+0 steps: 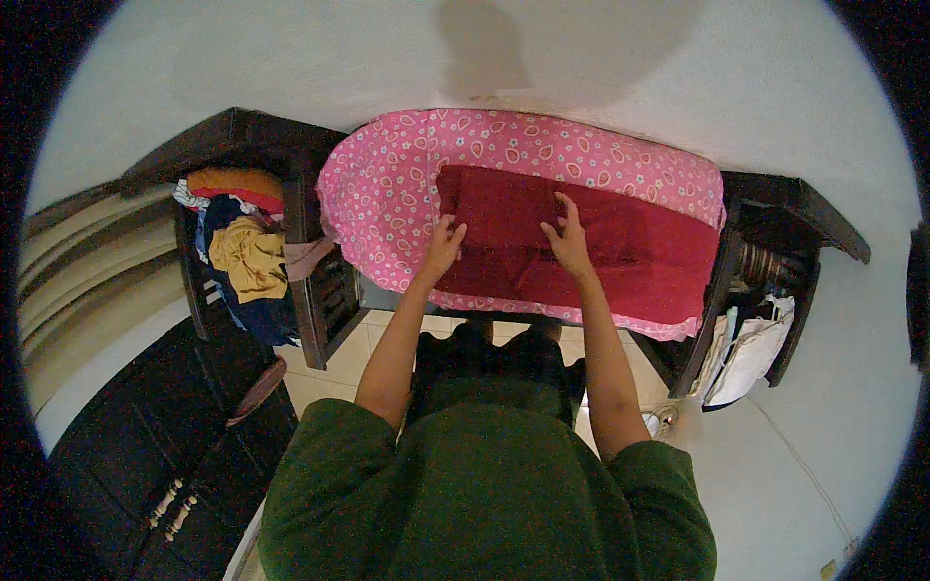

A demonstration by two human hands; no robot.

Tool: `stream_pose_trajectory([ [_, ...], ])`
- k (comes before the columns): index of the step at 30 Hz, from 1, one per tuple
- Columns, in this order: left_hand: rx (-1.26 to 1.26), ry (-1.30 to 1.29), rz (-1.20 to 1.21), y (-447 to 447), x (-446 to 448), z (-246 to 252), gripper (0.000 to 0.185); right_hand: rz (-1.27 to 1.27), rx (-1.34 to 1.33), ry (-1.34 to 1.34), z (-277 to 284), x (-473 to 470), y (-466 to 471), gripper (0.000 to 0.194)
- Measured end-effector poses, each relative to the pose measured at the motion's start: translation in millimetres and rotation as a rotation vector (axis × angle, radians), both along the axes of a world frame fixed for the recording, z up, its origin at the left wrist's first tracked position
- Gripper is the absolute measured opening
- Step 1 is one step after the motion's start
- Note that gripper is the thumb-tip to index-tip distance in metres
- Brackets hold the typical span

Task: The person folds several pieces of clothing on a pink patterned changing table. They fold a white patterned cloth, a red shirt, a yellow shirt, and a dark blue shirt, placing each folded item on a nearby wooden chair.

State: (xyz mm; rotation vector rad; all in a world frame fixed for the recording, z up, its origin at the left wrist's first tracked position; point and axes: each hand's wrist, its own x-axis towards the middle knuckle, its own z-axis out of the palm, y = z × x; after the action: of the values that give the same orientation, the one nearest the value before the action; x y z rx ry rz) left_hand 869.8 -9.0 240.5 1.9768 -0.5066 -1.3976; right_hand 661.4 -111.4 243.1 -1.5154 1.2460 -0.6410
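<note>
A dark red cloth [639,247] lies spread over a pink printed cover [392,189] with paisley and flower patterns. Its left part forms a darker, folded-looking panel [501,210] with creases along the lower side. My left hand [442,250] is at this panel's left edge, thumb and fingers spread. Over the panel's right side is my right hand [570,240], index finger stretched forward and thumb apart. Both hands are on or just above the cloth; exact contact cannot be made out.
A wall [327,58] rises behind the covered surface. Left stands a dark wooden rack [314,290] with piled clothes [251,261]; right, another rack [708,319] holds papers or bags [752,348]. A dark cabinet [145,428] with pale handles is at lower left, above tiled floor [334,356].
</note>
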Motion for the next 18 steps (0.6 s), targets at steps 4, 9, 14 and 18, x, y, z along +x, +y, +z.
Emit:
stream_pose_trajectory([
  [4, -0.387, -0.193, -0.067, 15.6, 2.7, -29.0, 0.046, 0.178, -0.184, -0.04, 1.2, -9.0, 3.6, 0.042],
  [9, -0.483, -0.413, -0.311, 19.1, 6.6, -31.8, 0.036, 0.346, 0.009, 0.157, -1.3, -19.6, 7.5, 0.037],
  [14, -0.398, -0.363, -0.299, 22.6, 14.0, -20.3, 0.031, 0.351, -0.058, 0.163, -3.7, -20.3, 7.3, 0.037],
  [18, -0.276, -0.251, -0.336, 38.2, 27.6, -51.5, 0.032, 0.367, -0.059, 0.105, -4.9, -17.8, 7.6, 0.041],
])
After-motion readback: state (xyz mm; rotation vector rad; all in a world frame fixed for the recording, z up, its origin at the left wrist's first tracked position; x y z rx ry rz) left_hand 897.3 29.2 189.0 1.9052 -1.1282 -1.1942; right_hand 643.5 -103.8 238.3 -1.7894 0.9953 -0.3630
